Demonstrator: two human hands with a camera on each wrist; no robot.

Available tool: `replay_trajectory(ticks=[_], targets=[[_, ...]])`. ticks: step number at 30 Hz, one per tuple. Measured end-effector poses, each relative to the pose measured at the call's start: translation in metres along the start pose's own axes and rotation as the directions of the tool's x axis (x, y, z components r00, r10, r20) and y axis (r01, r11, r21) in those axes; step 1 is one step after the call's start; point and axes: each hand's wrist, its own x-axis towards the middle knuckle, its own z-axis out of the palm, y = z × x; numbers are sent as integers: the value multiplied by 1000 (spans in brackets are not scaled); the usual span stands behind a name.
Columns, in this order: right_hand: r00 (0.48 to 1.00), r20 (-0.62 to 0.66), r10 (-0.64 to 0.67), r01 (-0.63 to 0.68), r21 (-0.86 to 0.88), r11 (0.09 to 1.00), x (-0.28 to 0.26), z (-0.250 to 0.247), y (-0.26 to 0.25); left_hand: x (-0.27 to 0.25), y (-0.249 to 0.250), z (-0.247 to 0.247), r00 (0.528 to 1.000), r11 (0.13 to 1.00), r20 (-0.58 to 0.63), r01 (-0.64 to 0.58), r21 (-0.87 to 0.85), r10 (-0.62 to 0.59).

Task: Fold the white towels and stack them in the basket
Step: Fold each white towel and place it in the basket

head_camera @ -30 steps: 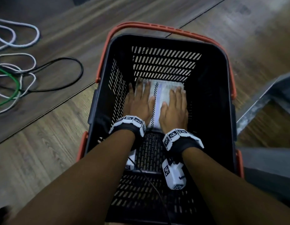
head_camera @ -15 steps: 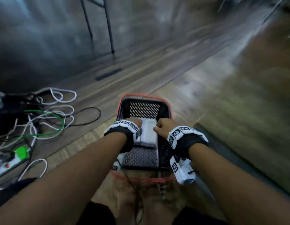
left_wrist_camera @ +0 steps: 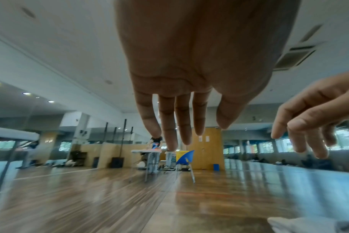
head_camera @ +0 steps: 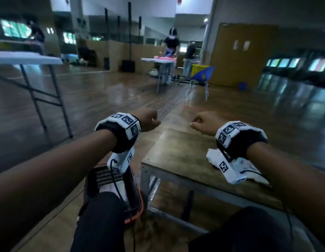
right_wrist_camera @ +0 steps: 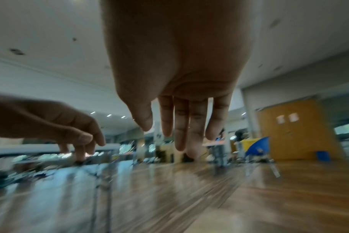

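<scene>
Both my hands hang in the air above the floor and hold nothing. In the head view my left hand (head_camera: pixel 150 120) and right hand (head_camera: pixel 200 122) are loosely curled. In the wrist views the left hand's fingers (left_wrist_camera: pixel 179 126) and the right hand's fingers (right_wrist_camera: pixel 179 126) hang relaxed. The black basket with an orange rim (head_camera: pixel 141 206) stands on the floor below my left wrist. A folded white towel (head_camera: pixel 108 188) lies inside it, partly hidden by my knee. Another white towel (head_camera: pixel 214 157) lies crumpled on the low wooden table (head_camera: pixel 176 151) under my right wrist.
A white folding table (head_camera: pixel 27 59) stands at the left. A blue chair (head_camera: pixel 203 73) is farther ahead. People work at a distant table (head_camera: pixel 158 60). My knees (head_camera: pixel 103 215) are at the bottom, beside the basket. Open wooden floor lies ahead.
Both hands pressed flat on the folded towel in the basket, then let go and rose out of it. My head has lifted from the basket to look across the room.
</scene>
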Motion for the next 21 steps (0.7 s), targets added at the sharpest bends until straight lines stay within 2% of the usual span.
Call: replay_trajectory(ticks=[4, 8, 14, 18, 21], targets=[[987, -30, 155, -157, -48, 986, -56, -44, 63, 18, 73, 3, 985, 985, 16, -172, 20, 172], [944, -44, 328, -329, -16, 944, -105, -51, 123, 38, 136, 31, 939, 939, 69, -340, 45, 337], [848, -57, 527, -527, 15, 849, -148, -41, 203, 70, 209, 100, 864, 885, 199, -463, -43, 462], [811, -35, 584, -585, -42, 810, -157, -21, 255, 102, 247, 157, 783, 844, 325, -525, -112, 530], [774, 29, 632, -629, -80, 773, -153, 4, 298, 125, 274, 208, 761, 829, 348, -549, -104, 547]])
